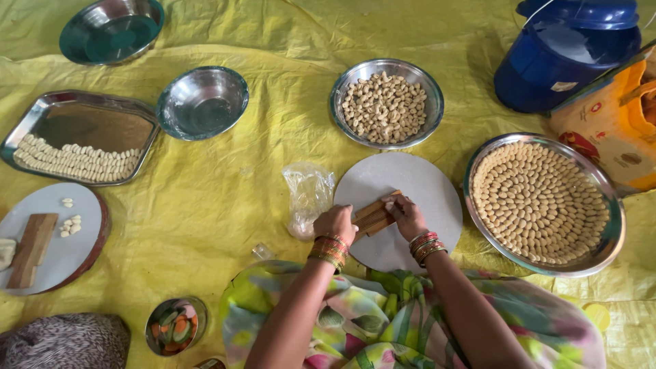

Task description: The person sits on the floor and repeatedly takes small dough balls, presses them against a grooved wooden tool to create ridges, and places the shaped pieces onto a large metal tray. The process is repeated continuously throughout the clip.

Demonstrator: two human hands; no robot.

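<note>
On round board | both hands' fingers grip wooden block (left, right).

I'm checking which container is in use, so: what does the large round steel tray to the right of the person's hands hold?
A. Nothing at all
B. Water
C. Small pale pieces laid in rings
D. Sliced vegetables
C: the large round steel tray is filled with small pale pieces set in concentric rings.
</note>
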